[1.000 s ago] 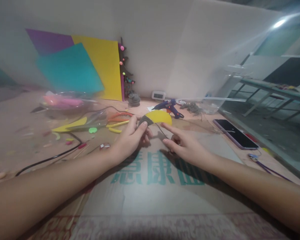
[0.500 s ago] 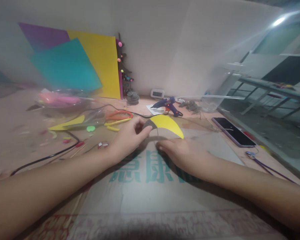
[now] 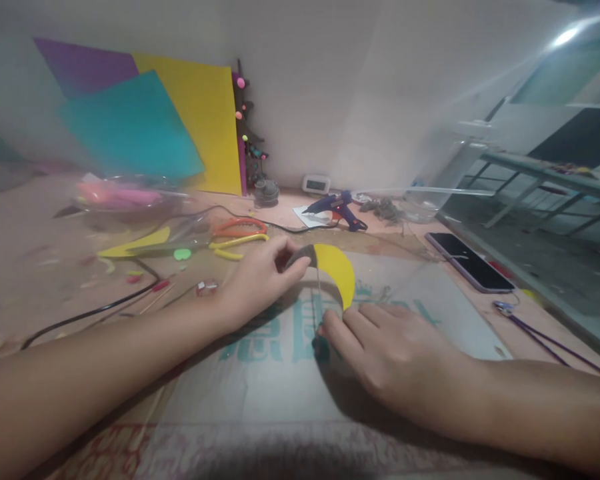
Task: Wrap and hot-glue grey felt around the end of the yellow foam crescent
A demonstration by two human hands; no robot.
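A yellow crescent-shaped piece (image 3: 337,267) is held above the table, its left end wrapped in dark grey yarn. My left hand (image 3: 260,280) pinches that dark wrapped end between thumb and fingers. From the edge of the wrapping, a thin strand of grey yarn (image 3: 318,293) runs down to my right hand (image 3: 395,340). The fingers of my right hand are closed on this strand, close to the crescent's lower tip. Whether they also touch the tip is hidden.
Orange- and yellow-handled scissors (image 3: 240,230) lie behind my left hand. A blue glue gun (image 3: 337,207) stands near the wall beside a small white clock (image 3: 317,184). At right is a phone (image 3: 470,261); at left, a black cable (image 3: 105,310). Coloured sheets (image 3: 135,127) lean on the wall.
My right hand has moved down and toward me, drawing the yarn strand out below the crescent. The crescent has tilted, its free tip now pointing downward. My left hand keeps its grip.
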